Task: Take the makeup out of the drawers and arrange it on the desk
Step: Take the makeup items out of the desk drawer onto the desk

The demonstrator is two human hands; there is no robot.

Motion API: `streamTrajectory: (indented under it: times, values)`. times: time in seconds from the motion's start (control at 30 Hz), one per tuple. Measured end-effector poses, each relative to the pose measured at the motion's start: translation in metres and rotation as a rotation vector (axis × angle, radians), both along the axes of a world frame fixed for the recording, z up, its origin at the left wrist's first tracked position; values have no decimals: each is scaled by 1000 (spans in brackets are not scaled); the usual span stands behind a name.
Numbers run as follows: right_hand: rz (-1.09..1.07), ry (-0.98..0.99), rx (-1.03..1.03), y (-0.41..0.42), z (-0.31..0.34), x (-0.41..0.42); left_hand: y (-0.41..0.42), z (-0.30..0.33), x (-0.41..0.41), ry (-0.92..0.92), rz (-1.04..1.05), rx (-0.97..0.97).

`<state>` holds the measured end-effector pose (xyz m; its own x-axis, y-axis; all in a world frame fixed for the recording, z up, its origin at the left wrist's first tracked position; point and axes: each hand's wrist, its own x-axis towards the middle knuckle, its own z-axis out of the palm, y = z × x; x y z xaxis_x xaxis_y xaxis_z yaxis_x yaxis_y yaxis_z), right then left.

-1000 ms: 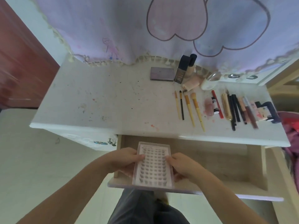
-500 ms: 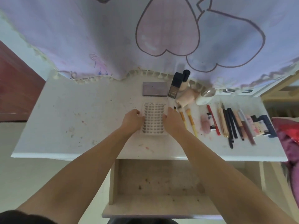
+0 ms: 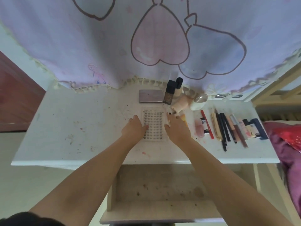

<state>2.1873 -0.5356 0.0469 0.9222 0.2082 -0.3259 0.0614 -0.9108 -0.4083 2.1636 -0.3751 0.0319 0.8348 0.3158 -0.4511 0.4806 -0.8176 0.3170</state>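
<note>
A clear tray of false lashes lies flat on the white desk, just in front of a mauve palette. My left hand lies along the tray's left edge with its fingers stretched out and the thumb touching the tray. Along the right edge rests my right hand, fingers straight, covering most of the makeup brushes. Below the desk the middle drawer stands pulled out, and only stains show on its floor.
A dark foundation bottle, a pink tube and a white jar stand behind the right hand. Several pencils and lip products lie in a row at the right. A curtain hangs behind; red bedding is right.
Both hands lifted the lash tray out of the drawer and set it down on the desk by the brushes. Their grip has loosened and the fingers now lie straight beside it.
</note>
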Motion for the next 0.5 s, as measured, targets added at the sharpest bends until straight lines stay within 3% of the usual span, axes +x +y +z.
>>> streamTrajectory:
  times: [0.07, 0.17, 0.27, 0.37, 0.5]
  values:
    - [-58, -25, 158, -22, 8, -21, -5, 3, -23, -94, 15, -55]
    - [-126, 156, 290, -68, 4, -63, -16, -4, -80, -131, 16, -165]
    - [-184, 487, 283, -116, -17, -111, -37, -26, -147, 33, 87, -349]
    - [-373, 776, 372, -158, -43, -155, -66, -41, -201, 264, 323, -532]
    - [-603, 1055, 444, -199, -71, -201, -92, -46, -250, 552, 504, -609]
